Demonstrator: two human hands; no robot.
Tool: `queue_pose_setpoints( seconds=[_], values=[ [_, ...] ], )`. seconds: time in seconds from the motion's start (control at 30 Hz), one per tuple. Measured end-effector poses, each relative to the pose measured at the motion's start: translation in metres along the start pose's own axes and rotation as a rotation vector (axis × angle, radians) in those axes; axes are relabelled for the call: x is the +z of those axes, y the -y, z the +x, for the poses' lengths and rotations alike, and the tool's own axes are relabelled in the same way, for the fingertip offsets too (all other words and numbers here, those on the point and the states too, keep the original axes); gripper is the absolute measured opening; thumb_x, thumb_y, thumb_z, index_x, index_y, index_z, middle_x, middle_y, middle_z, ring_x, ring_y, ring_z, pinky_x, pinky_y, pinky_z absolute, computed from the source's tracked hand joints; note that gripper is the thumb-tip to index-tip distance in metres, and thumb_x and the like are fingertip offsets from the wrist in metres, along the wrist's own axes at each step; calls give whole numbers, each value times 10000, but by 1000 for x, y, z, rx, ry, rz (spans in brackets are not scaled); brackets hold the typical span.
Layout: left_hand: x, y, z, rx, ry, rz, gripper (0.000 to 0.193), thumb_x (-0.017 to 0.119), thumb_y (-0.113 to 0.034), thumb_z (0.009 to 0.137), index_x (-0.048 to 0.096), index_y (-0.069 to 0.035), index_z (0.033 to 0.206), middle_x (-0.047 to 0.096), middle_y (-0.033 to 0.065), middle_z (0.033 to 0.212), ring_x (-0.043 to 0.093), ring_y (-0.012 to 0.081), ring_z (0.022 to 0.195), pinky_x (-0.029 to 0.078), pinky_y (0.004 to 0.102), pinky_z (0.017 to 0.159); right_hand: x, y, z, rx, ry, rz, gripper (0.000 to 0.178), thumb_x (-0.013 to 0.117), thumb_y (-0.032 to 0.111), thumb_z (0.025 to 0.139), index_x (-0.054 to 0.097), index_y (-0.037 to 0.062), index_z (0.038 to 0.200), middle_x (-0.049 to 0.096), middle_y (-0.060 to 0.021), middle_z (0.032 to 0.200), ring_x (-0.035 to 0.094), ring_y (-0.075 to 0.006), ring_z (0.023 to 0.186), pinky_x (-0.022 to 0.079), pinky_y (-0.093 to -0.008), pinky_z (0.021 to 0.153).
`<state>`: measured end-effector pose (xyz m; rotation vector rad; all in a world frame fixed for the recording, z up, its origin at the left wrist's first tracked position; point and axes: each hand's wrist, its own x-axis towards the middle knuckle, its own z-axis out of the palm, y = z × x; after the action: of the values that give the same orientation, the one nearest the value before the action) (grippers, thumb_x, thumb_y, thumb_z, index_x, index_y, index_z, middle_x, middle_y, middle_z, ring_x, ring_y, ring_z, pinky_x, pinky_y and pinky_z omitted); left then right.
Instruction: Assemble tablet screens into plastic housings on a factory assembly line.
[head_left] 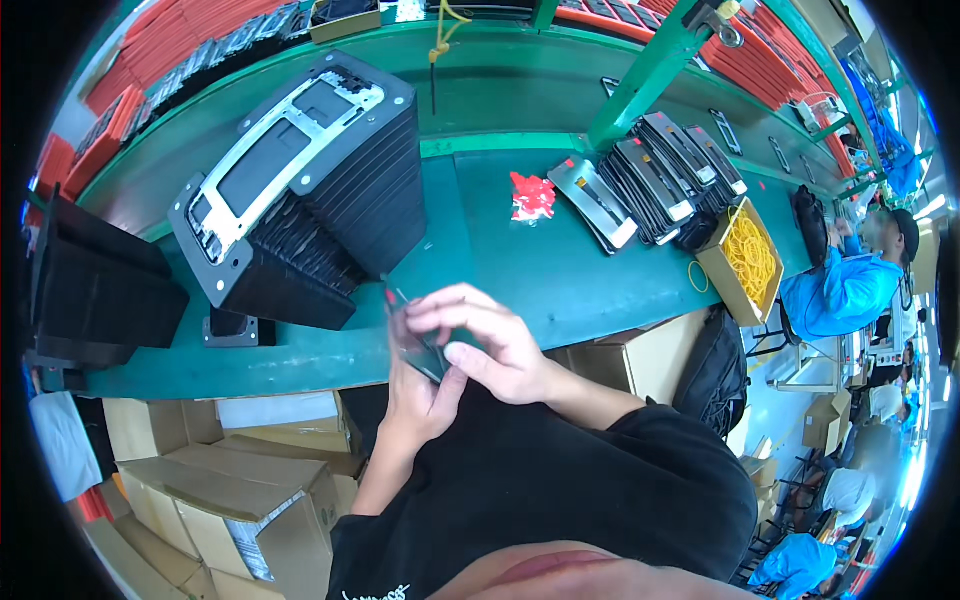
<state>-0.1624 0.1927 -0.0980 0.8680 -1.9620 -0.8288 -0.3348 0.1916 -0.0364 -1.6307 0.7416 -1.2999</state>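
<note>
In front of my chest, at the bench's near edge, my left hand (414,404) holds a thin, dark, phone-sized panel (408,345) on its edge. A small red spot shows at the panel's upper end. My right hand (497,352) comes in from the right, with its fingers bent over the panel and its thumb at the lower edge. The panel's far face is hidden. Beyond my left hand rises a tall stack of black trays (375,190), with a silver-and-black phone frame (268,165) in the top one.
Right of centre, stacks of dark phone frames (640,190) stand beside red stickers (533,197) and a carton of yellow rubber bands (762,282). More black trays (100,275) are at far left. Cardboard boxes (240,480) sit below the bench (500,270). A person in blue (845,290) sits at right.
</note>
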Motion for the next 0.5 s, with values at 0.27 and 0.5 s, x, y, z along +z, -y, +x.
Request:
queue_pose_setpoints(
  seconds=[0.27, 0.5],
  values=[
    [4, -9, -5, 8, -51, 145, 743, 681, -61, 891, 282, 64, 1504, 476, 275, 1308, 551, 426, 1131, 465, 496, 953, 1, -5, 1, 232, -35, 430, 120, 589, 98, 1045, 564, 1, 1111, 555, -55, 1084, 584, -113, 949, 507, -315, 908],
    [-8, -13, 3, 63, 87, 5, 743, 685, -105, 904, 282, 49, 1508, 522, 239, 1292, 590, 335, 1042, 492, 430, 890, -45, 5, 7, 315, 174, 415, 160, 625, 161, 1036, 536, 40, 981, 557, -41, 967, 569, -113, 846, 483, -288, 775]
  ],
)
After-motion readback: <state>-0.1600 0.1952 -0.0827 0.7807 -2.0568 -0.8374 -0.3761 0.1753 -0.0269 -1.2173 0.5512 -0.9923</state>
